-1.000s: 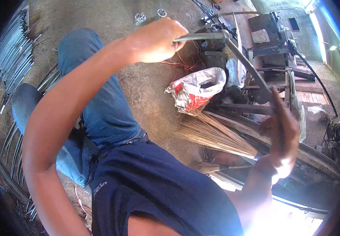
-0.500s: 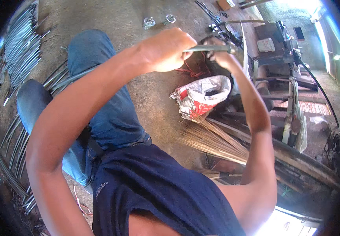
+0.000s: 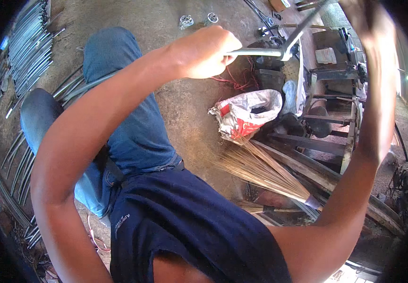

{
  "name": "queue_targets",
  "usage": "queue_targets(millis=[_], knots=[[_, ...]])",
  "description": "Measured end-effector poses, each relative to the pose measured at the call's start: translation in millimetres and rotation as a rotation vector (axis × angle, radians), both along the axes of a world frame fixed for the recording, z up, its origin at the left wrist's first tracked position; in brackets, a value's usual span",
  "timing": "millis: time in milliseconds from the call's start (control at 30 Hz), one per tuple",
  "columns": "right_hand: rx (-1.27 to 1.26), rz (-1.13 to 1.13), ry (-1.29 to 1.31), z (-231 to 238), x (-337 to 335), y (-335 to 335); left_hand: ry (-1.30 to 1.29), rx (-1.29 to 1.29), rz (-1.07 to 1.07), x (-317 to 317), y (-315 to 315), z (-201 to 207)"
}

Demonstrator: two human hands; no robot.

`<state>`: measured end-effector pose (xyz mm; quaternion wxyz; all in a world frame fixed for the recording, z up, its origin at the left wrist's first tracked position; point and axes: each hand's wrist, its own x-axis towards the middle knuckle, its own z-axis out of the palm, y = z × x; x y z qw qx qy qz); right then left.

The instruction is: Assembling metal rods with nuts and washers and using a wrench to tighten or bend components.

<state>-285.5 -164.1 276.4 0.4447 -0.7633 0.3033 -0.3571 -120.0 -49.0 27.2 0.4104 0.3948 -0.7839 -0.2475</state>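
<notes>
My left hand [image 3: 213, 52] is a fist raised ahead of me, closed around a grey metal rod [image 3: 260, 52]. The rod's right end sticks out and meets a long dark metal bar-shaped tool [image 3: 303, 30], which slants up to the right and runs out of the picture at the top. My right hand [image 3: 371, 21] is high at the upper right, close to the tool's upper end. Motion smears its fingers, and whether they grip the tool is unclear.
A white and red sack [image 3: 246, 113] stands open on the floor, with a straw broom [image 3: 270, 174] beside it. Bundled metal rods [image 3: 31, 56] lie at the far left. A metal frame [image 3: 336, 118] stands at the right. Two small clear containers [image 3: 186, 21] sit at the back.
My right hand has moved from beside the rod's right end up and outward to the right. The slanting tool at that end now shows clearly. My left hand has barely shifted.
</notes>
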Motion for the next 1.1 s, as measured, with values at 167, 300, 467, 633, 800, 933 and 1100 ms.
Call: queue_targets(millis=[167, 300, 467, 633, 800, 933, 1100], knots=[[-0.896, -0.114, 0.458, -14.2, -65.7, 118.2, -0.035, 0.004, 0.034, -0.9, 6.1, -0.4], [-0.636, -0.141, 0.685, -42.9, -107.1, 188.9, -0.045, -0.025, -0.015, -7.8, -0.4, 1.1], [-0.199, -0.257, 1.027, -86.0, -126.1, 206.6, -0.084, -0.042, 0.079, 0.3, 7.6, -3.7], [0.583, -0.268, 0.766, -171.8, -178.0, 143.4, -0.105, -0.104, 0.055, -9.6, 3.8, 2.6], [0.129, -0.225, 0.84, -281.9, -178.7, 22.8, -0.083, -0.053, 0.059, -6.3, 7.1, 2.9], [-0.327, -0.07, 0.822, -274.8, -94.2, -83.4, -0.02, -0.076, 0.059, -7.2, 5.9, -1.2], [-0.744, 0.279, 0.84, -179.5, 12.9, -146.1, -0.042, -0.078, 0.113, 0.9, 1.5, -5.4]])
